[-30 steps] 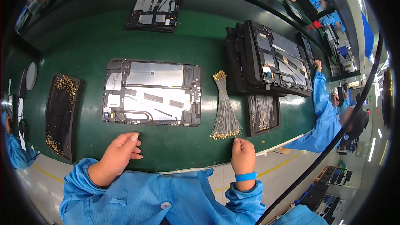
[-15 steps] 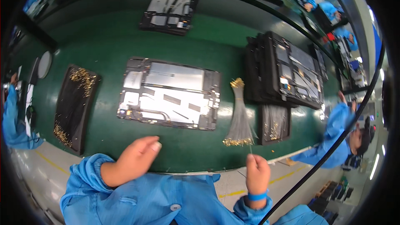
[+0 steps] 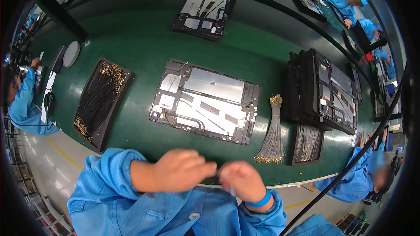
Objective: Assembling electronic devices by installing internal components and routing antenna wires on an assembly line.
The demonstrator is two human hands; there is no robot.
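The opened tablet (image 3: 214, 85) lies flat on the counter (image 3: 131, 48), component side up. Its long axis runs left to right, with the right end angled closer to the person. Left hand (image 3: 181, 170) and right hand (image 3: 243, 181) are both on the near side of the tablet, just beside its near long edge—neither clearly closer to it.

The hands face each other with fingers curled inward and fingertips almost meeting. Motion blur hides the grip: whether the fingertips touch, or pinch a thin item, cannot be told.

Right of the tablet, near its right end, lies a bundle of grey cables (image 3: 273, 133). Its long axis runs away from the person, flared gold end nearest; the right hand is the closer one. Left of the tablet, a tray of black cables (image 3: 120, 100) sits nearer the left hand—well apart from it.
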